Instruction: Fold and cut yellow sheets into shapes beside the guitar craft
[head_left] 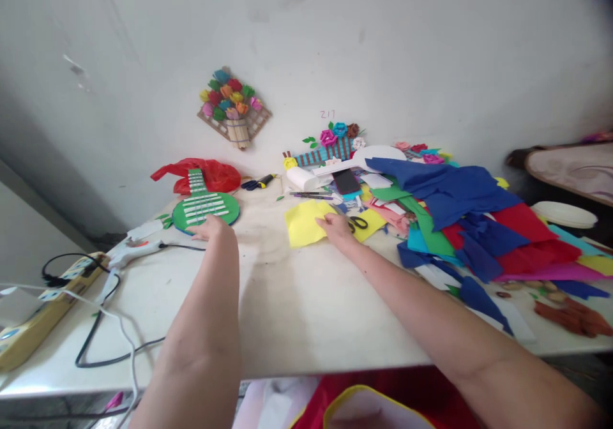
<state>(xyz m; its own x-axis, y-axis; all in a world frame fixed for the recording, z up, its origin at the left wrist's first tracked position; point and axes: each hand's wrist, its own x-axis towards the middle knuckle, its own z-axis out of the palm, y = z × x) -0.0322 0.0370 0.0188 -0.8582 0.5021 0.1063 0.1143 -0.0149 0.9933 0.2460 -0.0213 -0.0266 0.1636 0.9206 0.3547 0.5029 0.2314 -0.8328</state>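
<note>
Yellow and felt-like, a sheet (305, 223) toward the desk's (287, 327) far edge, below "217" (327, 114) handwritten on the wall (383, 52), is clamped in the fingers of the right hand (336, 227), nearby black-handled scissors (359, 227) partly hidden, while the left hand (209, 228) touches a green banjo-shaped piece (204, 207), its fingers' grip impossible to tell.

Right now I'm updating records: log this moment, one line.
left hand: at green craft guitar; right hand: on yellow sheet; smartphone: beyond yellow sheet
</note>
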